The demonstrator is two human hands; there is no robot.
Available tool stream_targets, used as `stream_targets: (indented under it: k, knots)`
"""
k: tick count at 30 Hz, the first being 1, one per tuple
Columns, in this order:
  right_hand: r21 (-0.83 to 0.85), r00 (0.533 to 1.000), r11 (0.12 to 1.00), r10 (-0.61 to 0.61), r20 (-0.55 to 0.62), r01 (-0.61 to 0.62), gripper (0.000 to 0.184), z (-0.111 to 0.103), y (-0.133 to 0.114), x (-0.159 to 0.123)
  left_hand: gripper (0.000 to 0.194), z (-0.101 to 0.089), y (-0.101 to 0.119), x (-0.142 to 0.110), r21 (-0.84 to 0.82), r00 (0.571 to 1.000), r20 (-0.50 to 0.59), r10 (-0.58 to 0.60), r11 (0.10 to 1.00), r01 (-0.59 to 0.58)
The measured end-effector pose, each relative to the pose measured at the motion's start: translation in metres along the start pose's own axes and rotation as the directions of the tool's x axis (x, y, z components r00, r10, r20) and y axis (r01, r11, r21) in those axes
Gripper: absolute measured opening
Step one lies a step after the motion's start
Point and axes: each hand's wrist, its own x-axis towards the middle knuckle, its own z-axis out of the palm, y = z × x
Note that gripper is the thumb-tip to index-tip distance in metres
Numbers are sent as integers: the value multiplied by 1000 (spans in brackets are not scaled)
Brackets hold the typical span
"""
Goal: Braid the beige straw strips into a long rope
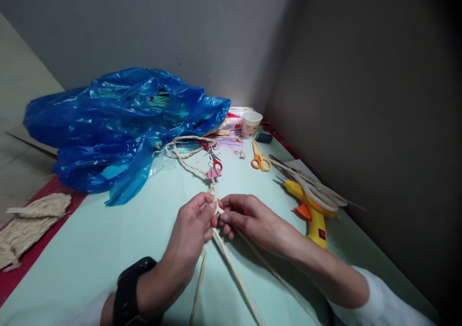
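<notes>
Pale straw-like strands (231, 263) run from the table's near side up to my two hands, where they meet in a braid (212, 186). My left hand (193, 225) pinches the braid's near end from the left. From the right, my right hand (252, 217) grips a strand between thumb and fingers, close to my left fingertips. Three loose lengths trail toward me below the hands. Just beyond them a pink binder clip (214, 173) sits on the braid. The finished cord (180, 145) curls away to the back left.
A blue plastic bag (126, 119) fills the back left. Red-handled scissors (215, 162), orange-handled scissors (258, 157), a paper cup (251, 123) and a dark spool (264, 137) lie farther back. At right rests a yellow glue gun (314, 215); at far left, a woven straw piece (32, 225).
</notes>
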Motion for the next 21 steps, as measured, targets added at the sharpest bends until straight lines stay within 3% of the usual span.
stream_targets:
  k: [6, 12, 17, 21]
  knots:
    - [-236, 984, 972, -55, -168, 14, 20, 5, -1, 3, 19, 1, -2, 0, -24, 1000, -18, 8, 1000, -8]
    - [-333, 977, 942, -104, -185, 37, 25, 8, -2, 1, 17, 1, -3, -1, -81, 1000, -19, -17, 997, 15]
    - [-388, 968, 921, -118, -221, 24, 25, 9, -4, -3, 18, 2, -2, -4, -80, 995, -97, -2, 997, -6]
    - [-379, 968, 925, -125, -219, 34, 26, 9, -5, -4, 19, -2, -4, -1, -64, 996, -75, -38, 997, 33]
